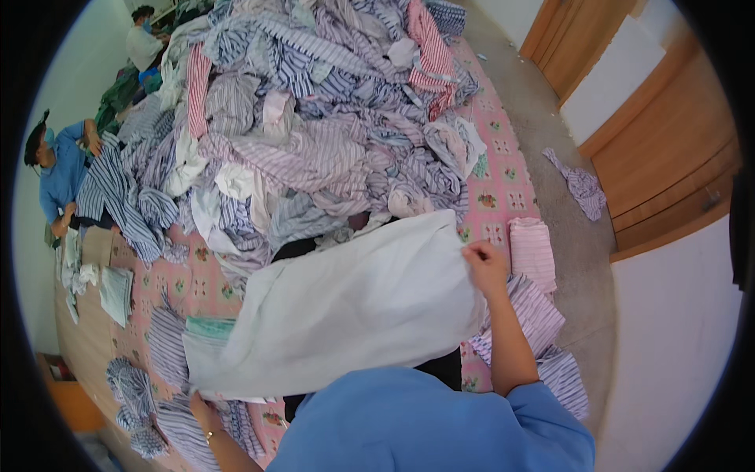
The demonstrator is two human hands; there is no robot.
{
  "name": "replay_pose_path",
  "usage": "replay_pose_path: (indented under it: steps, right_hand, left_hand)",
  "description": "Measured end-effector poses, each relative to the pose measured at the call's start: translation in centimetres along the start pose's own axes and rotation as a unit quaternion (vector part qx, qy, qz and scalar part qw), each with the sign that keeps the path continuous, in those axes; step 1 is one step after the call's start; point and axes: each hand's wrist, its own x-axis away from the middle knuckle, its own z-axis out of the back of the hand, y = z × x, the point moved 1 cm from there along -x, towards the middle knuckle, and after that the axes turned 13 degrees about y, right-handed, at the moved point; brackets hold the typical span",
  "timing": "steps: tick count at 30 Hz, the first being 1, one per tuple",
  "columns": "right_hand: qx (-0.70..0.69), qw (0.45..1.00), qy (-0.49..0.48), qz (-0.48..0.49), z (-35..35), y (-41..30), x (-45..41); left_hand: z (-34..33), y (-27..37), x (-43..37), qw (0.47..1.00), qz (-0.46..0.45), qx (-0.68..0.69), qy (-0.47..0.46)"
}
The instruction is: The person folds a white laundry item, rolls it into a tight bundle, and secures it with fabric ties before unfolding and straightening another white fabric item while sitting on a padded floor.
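A long white cloth point(354, 301) is stretched across my lap, its folded layers lying on top of one another. My right hand point(486, 268) pinches its upper right edge, raised above the floor covering. Down at the lower left corner, my left hand point(205, 413) grips the same cloth, a bracelet at its wrist. Beside the cloth's left end lie a folded green cloth point(209, 327) and a grey striped cloth point(167, 339). Under my right forearm lie folded striped cloths point(537, 312).
A large heap of striped fabric point(330, 135) rises ahead on a pink patterned mat point(495, 159). At left, a person in blue point(65, 165) handles striped cloth; another person point(143, 44) sits farther back. A folded pink cloth point(532, 253) lies right, and a crumpled cloth point(581, 183) near the wooden door point(666, 141).
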Motion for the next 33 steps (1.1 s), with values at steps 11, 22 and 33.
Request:
replay_pose_path:
  steps: [11, 22, 33]
  right_hand:
    - [-0.152, 0.967, 0.105, -0.177, 7.2, 8.2, 7.2]
    - [0.069, 0.994, -0.044, 0.068, 6.1, 2.6, 10.0]
    - [0.123, 0.935, -0.224, 0.245, 7.2, 1.9, 10.0]
  left_hand:
    - [0.8, -1.5, -4.7, 0.983, 0.047, 0.165, -0.071]
    - [-2.7, 4.8, 2.6, 0.953, 0.151, 0.205, -0.164]
    - [-11.9, 29.9, 9.7, 0.876, -0.087, 0.366, -0.303]
